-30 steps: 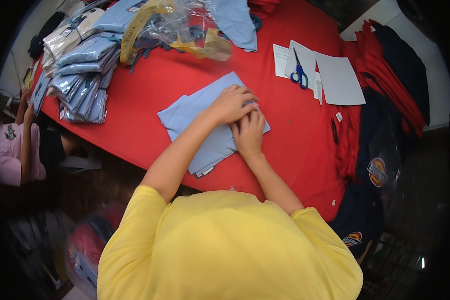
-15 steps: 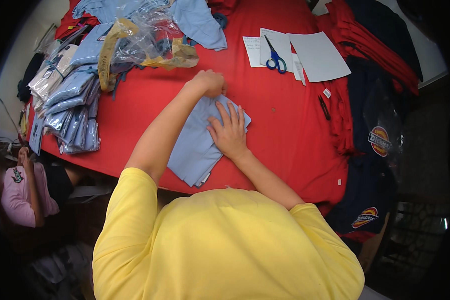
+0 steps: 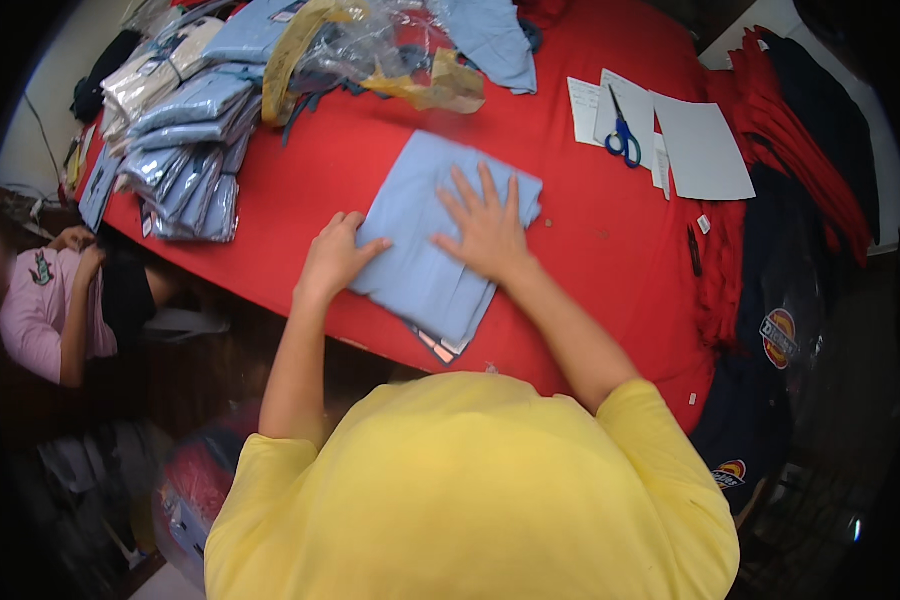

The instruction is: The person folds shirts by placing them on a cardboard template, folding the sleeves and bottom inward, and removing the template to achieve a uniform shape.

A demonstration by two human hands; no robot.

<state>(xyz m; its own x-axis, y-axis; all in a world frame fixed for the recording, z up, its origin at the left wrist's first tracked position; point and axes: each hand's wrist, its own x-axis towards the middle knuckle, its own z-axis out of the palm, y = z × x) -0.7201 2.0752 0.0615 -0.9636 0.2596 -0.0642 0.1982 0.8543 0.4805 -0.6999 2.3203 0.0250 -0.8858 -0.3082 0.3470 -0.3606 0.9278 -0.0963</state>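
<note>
A folded light blue garment lies on the red-covered table in front of me. Its near corner shows a dark and pinkish layered edge. My right hand rests on top of the cloth, palm down with fingers spread wide. At the garment's left edge is my left hand; its thumb reaches over the cloth and stands apart from the other fingers, which point away from me. Neither hand grips anything that I can see.
Bagged light blue garments are piled at the far left. Clear plastic with brown tape lies beside them. Blue-handled scissors rest on papers at the right, near red and navy clothes. Another person sits at left.
My left hand has come back from the garment's far edge to its left side. The cloth now lies broader and flatter, and the right hand's fingers are more spread. The whole view has shifted.
</note>
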